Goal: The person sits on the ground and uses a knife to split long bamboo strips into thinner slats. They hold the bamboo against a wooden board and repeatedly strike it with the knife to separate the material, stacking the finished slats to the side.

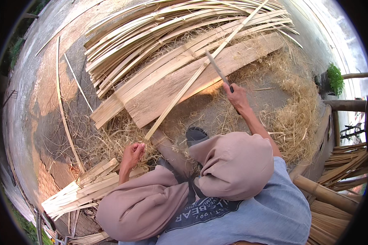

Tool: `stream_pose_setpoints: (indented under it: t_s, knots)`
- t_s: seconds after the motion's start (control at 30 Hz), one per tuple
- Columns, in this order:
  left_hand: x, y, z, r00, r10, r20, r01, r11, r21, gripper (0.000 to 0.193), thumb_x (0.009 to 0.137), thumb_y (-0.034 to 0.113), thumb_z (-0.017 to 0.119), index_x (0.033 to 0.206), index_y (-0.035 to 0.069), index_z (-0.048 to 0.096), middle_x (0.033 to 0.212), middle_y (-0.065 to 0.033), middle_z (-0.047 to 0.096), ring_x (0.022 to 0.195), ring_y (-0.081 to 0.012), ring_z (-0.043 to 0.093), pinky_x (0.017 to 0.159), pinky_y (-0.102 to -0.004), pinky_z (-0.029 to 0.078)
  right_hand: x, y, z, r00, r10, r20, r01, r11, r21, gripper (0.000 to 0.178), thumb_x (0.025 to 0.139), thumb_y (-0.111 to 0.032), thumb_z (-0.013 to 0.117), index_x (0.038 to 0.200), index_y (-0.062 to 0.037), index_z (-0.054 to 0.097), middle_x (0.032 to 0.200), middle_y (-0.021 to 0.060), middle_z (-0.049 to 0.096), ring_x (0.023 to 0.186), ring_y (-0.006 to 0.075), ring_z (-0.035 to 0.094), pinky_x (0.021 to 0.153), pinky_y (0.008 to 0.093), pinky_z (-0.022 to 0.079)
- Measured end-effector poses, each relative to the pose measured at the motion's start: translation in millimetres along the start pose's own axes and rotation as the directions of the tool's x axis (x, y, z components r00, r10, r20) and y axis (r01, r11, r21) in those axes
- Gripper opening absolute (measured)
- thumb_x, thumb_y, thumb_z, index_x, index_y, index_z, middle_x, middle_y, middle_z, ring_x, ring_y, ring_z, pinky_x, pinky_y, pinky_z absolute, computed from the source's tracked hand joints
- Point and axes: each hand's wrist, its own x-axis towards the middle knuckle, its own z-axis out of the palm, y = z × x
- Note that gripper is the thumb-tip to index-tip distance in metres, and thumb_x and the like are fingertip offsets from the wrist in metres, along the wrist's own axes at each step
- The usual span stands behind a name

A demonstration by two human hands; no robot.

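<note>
My left hand (133,156) is closed around the near end of a long, pale bamboo strip (180,94). The strip slants up and away to the right, passing over a wide wooden plank (249,56) and across the pile behind it. In my right hand (237,98) I grip a knife (217,67) by its dark handle. Its blade points up and left, with the tip close to the strip's right edge; whether they touch I cannot tell. The knife's handle is mostly hidden by my fingers.
A large stack of bamboo strips (139,45) lies beyond the plank. Another bundle of strips (84,190) rests at lower left. Curly shavings (294,116) cover the ground on the right. Bamboo poles (325,192) and a green plant (335,79) stand at the right edge.
</note>
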Motion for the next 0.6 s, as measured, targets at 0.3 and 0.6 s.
stream_pose_setpoints:
  t_s: [0.3,0.6]
  knots:
    - [-17,14,13,0.999,0.026,-0.034,-0.024,0.998,0.059,0.037,0.105,0.034,0.064,0.082,0.005,0.066,0.066,0.0051,0.053,0.058,-0.0042,0.042,0.053,-0.0242,0.031,-12,-12,4,0.991,0.052,0.127,-0.045,0.997,-0.06,0.06,0.1,-0.061,0.057,0.087,-0.0028,0.06,0.078,0.0223,0.068,0.074,0.0387,0.071,0.069,0.0514,0.055]
    - [-100,-27,-91,0.942,-0.287,0.171,0.295,0.955,-0.018,0.036,0.105,0.034,0.064,0.08,0.008,0.065,0.063,0.0078,0.049,0.057,-0.004,0.04,0.051,-0.0253,0.029,45,83,-53,0.954,0.135,-0.267,-0.164,0.982,-0.089,0.071,0.101,-0.063,0.051,0.075,0.0007,0.067,0.061,0.0206,0.063,0.065,0.0388,0.068,0.061,0.0496,0.05]
